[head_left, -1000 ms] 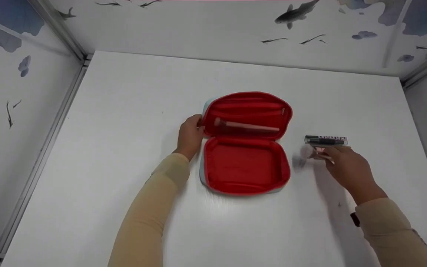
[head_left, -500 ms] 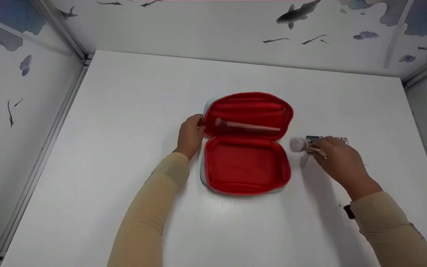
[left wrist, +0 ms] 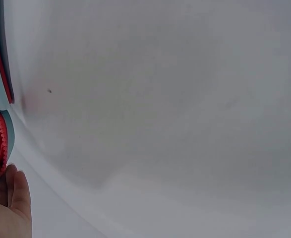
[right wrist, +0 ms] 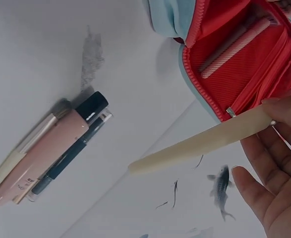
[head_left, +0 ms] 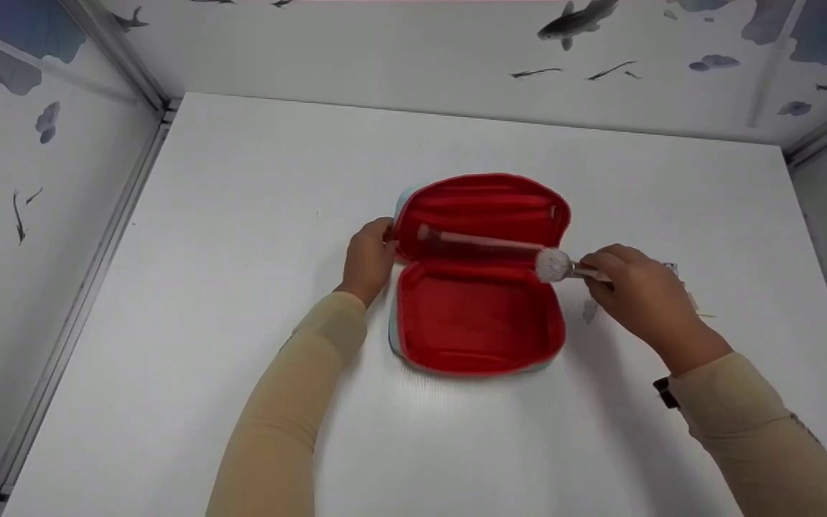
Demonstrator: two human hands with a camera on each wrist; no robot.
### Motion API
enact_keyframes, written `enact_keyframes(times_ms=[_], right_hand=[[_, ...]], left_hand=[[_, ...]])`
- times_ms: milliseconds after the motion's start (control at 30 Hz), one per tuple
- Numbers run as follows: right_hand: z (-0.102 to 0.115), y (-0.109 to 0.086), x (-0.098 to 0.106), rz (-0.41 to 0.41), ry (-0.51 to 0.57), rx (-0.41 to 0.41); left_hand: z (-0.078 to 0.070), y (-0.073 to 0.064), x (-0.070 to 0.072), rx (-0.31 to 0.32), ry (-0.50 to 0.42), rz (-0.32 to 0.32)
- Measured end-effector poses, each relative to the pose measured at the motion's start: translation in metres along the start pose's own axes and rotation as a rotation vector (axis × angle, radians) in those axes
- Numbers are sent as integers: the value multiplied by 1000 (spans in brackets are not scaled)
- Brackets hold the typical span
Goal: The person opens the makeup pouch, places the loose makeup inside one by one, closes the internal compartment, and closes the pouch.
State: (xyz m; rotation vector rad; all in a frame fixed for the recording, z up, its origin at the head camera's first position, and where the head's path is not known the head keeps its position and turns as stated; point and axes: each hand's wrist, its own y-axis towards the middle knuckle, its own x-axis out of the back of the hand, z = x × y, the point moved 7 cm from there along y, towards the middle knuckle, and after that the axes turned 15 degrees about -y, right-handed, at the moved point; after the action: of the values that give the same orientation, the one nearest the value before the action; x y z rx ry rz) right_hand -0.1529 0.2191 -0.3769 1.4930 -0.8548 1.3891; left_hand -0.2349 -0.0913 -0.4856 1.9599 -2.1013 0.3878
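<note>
A zip case (head_left: 482, 319), red inside and light blue outside, lies unfolded on the white table. Behind a mesh in its raised lid sits a makeup brush (head_left: 489, 243). My left hand (head_left: 368, 262) pinches the lid's left edge; the left wrist view shows thumb and fingers (left wrist: 20, 193) at the red zipper. In my right hand (head_left: 636, 291) is a second makeup brush with a fluffy pale head (head_left: 553, 266), held over the case's right edge near the fold. Its cream handle (right wrist: 200, 141) sticks out behind the hand in the right wrist view.
Right of the case, mostly behind my right hand in the head view, lie a pink tube with a black cap (right wrist: 56, 144), a slim dark clear-ended tube (right wrist: 68, 161) and another brush (right wrist: 33, 136). Printed panels (head_left: 385, 57) border the table.
My right hand has lifted the fluffy brush from beside the tubes and carried it left to the case's right edge. The left hand has stayed at the lid.
</note>
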Motion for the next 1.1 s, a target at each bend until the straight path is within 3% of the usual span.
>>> enact_keyframes(times_ms=[200,533,733,1100], right_hand=[[10,14,8,5,9,37],[30,42,29,22,56,130],[44,59,37,13,91,190],[64,87,38,115,96,192]], left_hand=[[1,0,-2,15,3,2],[-3,-1,-1,-18,27,-4],[-2,-1,-1,9,30,-3],[-1,-1,-1,42,14,-6]])
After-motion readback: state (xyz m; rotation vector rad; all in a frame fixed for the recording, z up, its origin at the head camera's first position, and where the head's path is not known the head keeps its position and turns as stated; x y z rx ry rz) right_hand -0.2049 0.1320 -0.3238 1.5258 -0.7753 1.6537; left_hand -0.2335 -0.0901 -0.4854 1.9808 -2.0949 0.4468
